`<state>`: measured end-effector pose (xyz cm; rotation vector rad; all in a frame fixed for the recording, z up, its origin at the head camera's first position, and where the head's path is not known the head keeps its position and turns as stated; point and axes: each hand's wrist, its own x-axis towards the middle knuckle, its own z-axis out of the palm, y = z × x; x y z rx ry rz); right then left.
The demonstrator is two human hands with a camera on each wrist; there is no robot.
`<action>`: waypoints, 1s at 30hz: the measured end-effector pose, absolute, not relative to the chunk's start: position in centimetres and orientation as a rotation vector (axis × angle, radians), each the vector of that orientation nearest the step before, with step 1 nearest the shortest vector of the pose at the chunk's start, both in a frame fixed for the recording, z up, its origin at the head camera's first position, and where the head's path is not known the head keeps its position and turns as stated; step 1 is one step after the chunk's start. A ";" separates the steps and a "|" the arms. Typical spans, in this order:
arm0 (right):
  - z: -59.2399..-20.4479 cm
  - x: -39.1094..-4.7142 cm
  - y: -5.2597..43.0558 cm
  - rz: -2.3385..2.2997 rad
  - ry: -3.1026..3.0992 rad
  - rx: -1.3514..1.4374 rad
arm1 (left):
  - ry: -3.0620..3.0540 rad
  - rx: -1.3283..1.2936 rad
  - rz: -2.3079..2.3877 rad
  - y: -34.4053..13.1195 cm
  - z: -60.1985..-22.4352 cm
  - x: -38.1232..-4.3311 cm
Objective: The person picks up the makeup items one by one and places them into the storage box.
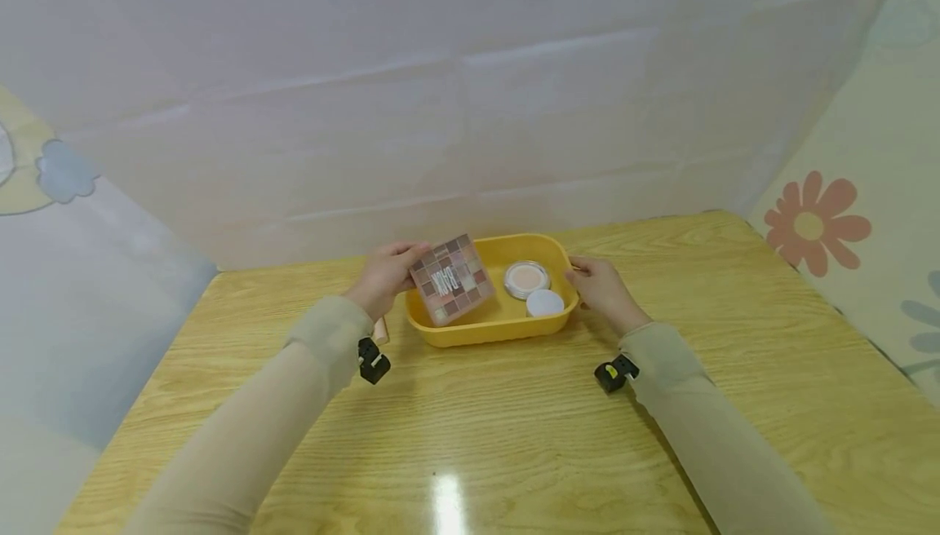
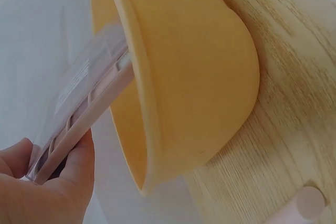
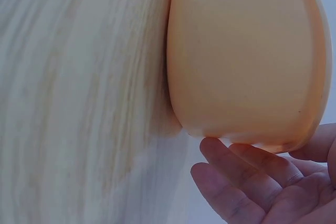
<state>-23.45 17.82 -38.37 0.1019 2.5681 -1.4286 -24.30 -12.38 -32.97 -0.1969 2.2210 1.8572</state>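
My left hand (image 1: 382, 277) pinches one corner of a square eyeshadow palette (image 1: 451, 280) with a clear lid, thumb on one face and fingers on the other. The palette tilts over the left end of a yellow basket (image 1: 488, 334), its far part reaching inside the rim in the left wrist view. At the basket's right end my right hand (image 1: 604, 294) grips the rim, with the thumb at the edge and the fingers against the outer wall (image 3: 241, 56). Inside the basket lie a round clear-rimmed compact (image 1: 527, 279) and a round white-lidded container (image 1: 545, 302).
A pale pink cylindrical tube (image 2: 307, 205) lies on the wooden table (image 1: 441, 429) left of the basket, partly hidden by my left wrist in the head view. A pale cloth wall (image 1: 455, 127) rises just behind the basket. A flower-printed wall (image 1: 815, 225) stands at right.
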 end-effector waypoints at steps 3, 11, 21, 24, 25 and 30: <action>-38.5 -23.5 17.7 -1.429 2.568 0.113 | 2.240 -0.156 1.812 -12.0 -32.8 -24.3; -38.2 -23.4 17.4 -1.439 2.555 0.116 | 2.295 -0.138 1.746 -10.8 -32.5 -24.4; -38.3 -23.3 17.3 -1.453 2.558 0.078 | 2.290 -0.145 1.685 -10.3 -32.5 -24.7; -38.3 -23.2 17.3 -1.455 2.561 0.069 | 2.291 -0.152 1.665 -10.2 -32.5 -24.8; -38.3 -23.2 17.3 -1.454 2.564 0.068 | 2.290 -0.154 1.661 -10.1 -32.5 -24.8; -38.2 -23.1 17.3 -1.451 2.565 0.064 | 2.282 -0.155 1.651 -10.1 -32.5 -24.9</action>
